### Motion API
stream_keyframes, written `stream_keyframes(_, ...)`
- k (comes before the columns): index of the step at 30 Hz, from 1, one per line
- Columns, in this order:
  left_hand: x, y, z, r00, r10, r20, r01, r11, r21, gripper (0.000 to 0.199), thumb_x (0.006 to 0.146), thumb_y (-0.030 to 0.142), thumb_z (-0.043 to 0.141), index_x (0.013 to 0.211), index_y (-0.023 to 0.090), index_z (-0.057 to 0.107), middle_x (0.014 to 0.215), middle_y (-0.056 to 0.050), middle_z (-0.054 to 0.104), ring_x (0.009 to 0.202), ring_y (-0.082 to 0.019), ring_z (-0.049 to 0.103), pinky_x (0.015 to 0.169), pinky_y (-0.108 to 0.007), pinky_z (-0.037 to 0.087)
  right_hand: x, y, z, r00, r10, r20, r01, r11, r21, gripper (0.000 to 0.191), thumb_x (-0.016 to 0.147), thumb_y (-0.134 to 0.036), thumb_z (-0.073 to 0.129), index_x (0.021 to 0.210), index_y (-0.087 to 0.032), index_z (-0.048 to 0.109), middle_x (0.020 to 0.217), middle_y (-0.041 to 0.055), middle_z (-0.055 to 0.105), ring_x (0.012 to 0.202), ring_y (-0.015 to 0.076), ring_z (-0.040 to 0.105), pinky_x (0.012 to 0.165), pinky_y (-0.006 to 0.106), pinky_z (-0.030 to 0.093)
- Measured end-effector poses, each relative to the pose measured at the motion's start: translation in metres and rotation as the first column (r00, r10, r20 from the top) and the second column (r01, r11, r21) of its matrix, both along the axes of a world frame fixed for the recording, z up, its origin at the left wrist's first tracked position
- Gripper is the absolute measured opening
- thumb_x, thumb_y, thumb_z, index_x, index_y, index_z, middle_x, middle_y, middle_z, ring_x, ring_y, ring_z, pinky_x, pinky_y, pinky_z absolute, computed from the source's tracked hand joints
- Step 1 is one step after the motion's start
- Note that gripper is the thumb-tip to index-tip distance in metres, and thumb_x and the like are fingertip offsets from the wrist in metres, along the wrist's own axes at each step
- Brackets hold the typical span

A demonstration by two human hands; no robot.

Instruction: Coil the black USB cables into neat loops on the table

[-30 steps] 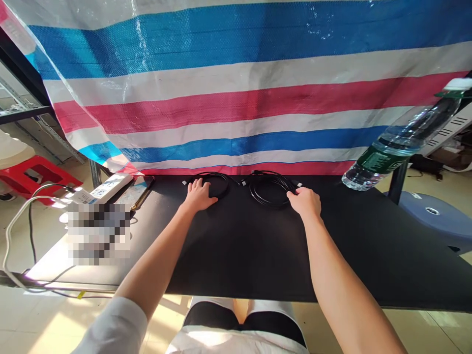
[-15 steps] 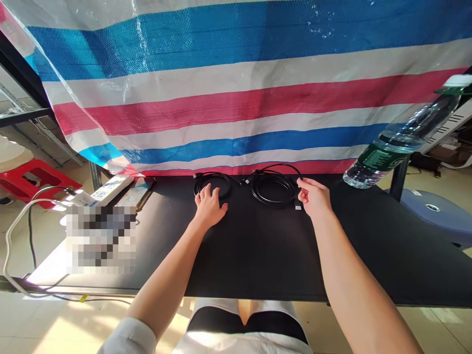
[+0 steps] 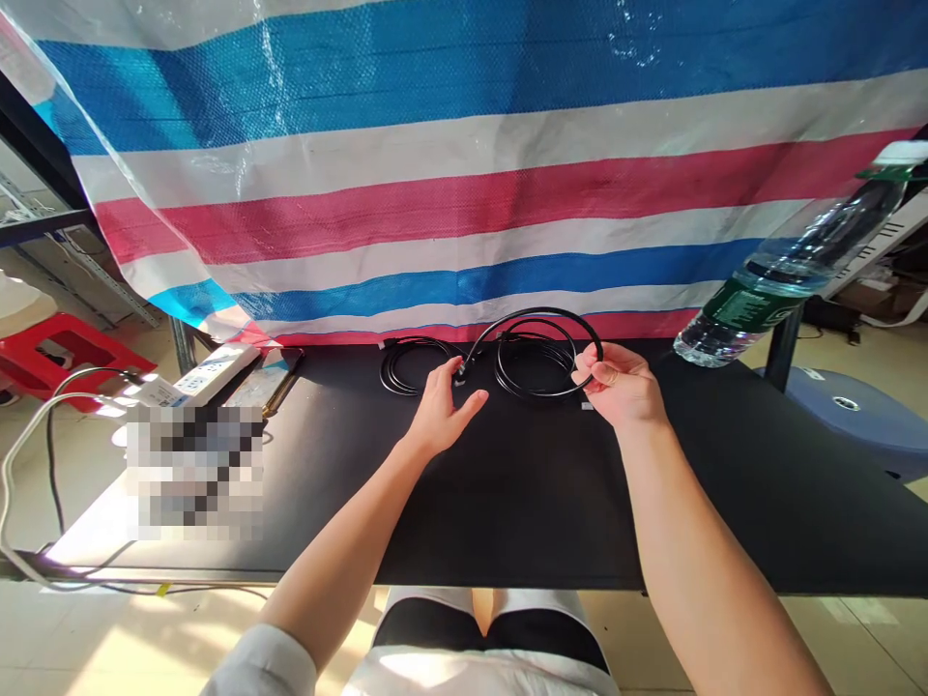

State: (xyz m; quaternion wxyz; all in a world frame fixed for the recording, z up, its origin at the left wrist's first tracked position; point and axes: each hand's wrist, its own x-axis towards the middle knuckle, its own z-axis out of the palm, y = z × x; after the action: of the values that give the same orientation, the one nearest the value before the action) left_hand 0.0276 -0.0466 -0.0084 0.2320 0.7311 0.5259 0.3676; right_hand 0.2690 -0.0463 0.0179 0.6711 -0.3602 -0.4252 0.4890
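Note:
My right hand (image 3: 622,382) is closed on the right side of a coiled black cable (image 3: 540,311), pinching its strands between thumb and fingers. Part of this coil is raised off the black tabletop (image 3: 507,503), while other loops sit low beneath it. My left hand (image 3: 444,411) has its thumb spread wide from its fingers. Its fingertips are at a cable end with a connector, left of the raised loop; whether they touch it I cannot tell. Just beyond that hand, a second, smaller coil of black cable (image 3: 384,372) lies flat.
A striped plastic sheet (image 3: 464,184) hangs behind the tabletop. At the right rear a water bottle (image 3: 754,304) appears tilted. On the left are a white power strip (image 3: 221,372), a phone (image 3: 284,379) and a blurred patch. A red stool (image 3: 62,358) stands beyond the left edge.
My left hand has moved right, from the smaller coil towards the other cable's end. My right hand now grips that cable's coil, and a loop of it has risen and spread.

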Motion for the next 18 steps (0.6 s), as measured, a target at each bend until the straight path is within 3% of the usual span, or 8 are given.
stream_keyframes(3,0.006,-0.002,0.003,0.988,0.027,0.151,-0.022,0.999,-0.038,0.029,0.085,0.033,0.051,0.111,0.02,0.056,0.104,-0.007,0.067,0.097,-0.018,0.062,0.088,-0.03,0.047,-0.004,-0.004,0.0,0.996,0.082,0.028,-0.082,0.996,-0.021,0.027,0.039,-0.017,0.078,0.06,-0.025,0.063,0.056,-0.004,0.055,0.054,0.0117,0.05,0.045,0.024,0.036)
stream_keyframes(5,0.005,-0.003,0.007,0.979,0.074,0.188,-0.058,0.994,-0.091,0.017,0.086,0.033,0.048,0.091,0.021,0.058,0.076,0.0,0.063,0.072,-0.014,0.059,0.071,-0.025,0.047,-0.002,-0.002,-0.004,0.992,0.092,0.081,-0.089,0.996,-0.03,0.023,0.044,-0.025,0.079,0.059,-0.024,0.062,0.057,-0.0025,0.056,0.051,0.0121,0.05,0.044,0.025,0.036)
stream_keyframes(8,-0.003,-0.002,0.013,0.963,0.148,0.224,-0.125,0.985,-0.115,0.019,0.081,0.037,0.052,0.072,0.021,0.051,0.055,0.006,0.045,0.054,-0.009,0.042,0.056,-0.022,0.035,0.011,0.009,-0.015,0.973,-0.107,0.204,0.113,0.993,-0.02,0.021,0.057,-0.04,0.072,0.061,-0.023,0.062,0.06,0.0009,0.061,0.049,0.0128,0.049,0.042,0.026,0.035)
stream_keyframes(9,-0.006,-0.002,0.014,0.959,0.148,0.243,-0.125,0.986,-0.11,0.021,0.079,0.038,0.054,0.068,0.021,0.047,0.053,0.007,0.041,0.052,-0.009,0.038,0.054,-0.022,0.032,0.017,0.014,-0.02,0.935,-0.23,0.271,0.244,0.969,-0.02,0.02,0.06,-0.041,0.069,0.062,-0.022,0.063,0.06,0.0017,0.062,0.05,0.0139,0.051,0.044,0.027,0.037)
stream_keyframes(11,-0.013,0.0,0.016,0.952,0.108,0.285,-0.08,0.991,-0.107,0.025,0.074,0.039,0.057,0.064,0.021,0.042,0.051,0.009,0.036,0.051,-0.008,0.032,0.053,-0.022,0.029,0.028,0.023,-0.03,0.749,-0.459,0.478,0.53,0.848,-0.017,0.013,0.06,-0.034,0.067,0.062,-0.022,0.063,0.06,0.0023,0.063,0.056,0.0171,0.056,0.051,0.03,0.043)
stream_keyframes(13,-0.019,0.002,0.015,0.943,0.057,0.328,-0.018,0.992,-0.123,0.025,0.07,0.036,0.059,0.064,0.022,0.039,0.05,0.01,0.035,0.05,-0.008,0.029,0.052,-0.023,0.027,0.036,0.03,-0.04,0.583,-0.433,0.687,0.609,0.793,-0.017,0.005,0.057,-0.026,0.066,0.06,-0.023,0.063,0.062,0.0032,0.066,0.064,0.0216,0.062,0.062,0.035,0.049)
stream_keyframes(16,-0.023,0.008,0.011,0.907,0.054,0.417,0.013,0.988,-0.156,0.022,0.063,0.026,0.059,0.066,0.022,0.037,0.051,0.011,0.037,0.049,-0.007,0.03,0.051,-0.022,0.026,0.04,0.035,-0.05,0.464,-0.282,0.84,0.572,0.819,-0.041,0.006,0.055,-0.019,0.066,0.055,-0.024,0.061,0.063,0.0048,0.067,0.07,0.027,0.066,0.068,0.039,0.051)
stream_keyframes(18,-0.025,0.012,0.009,0.872,0.126,0.472,-0.035,0.98,-0.197,0.022,0.06,0.021,0.057,0.065,0.023,0.036,0.05,0.011,0.037,0.047,-0.007,0.031,0.05,-0.021,0.026,0.038,0.036,-0.054,0.401,-0.241,0.884,0.557,0.83,-0.027,0.009,0.055,-0.018,0.065,0.053,-0.025,0.06,0.062,0.0061,0.067,0.068,0.029,0.067,0.065,0.04,0.05)
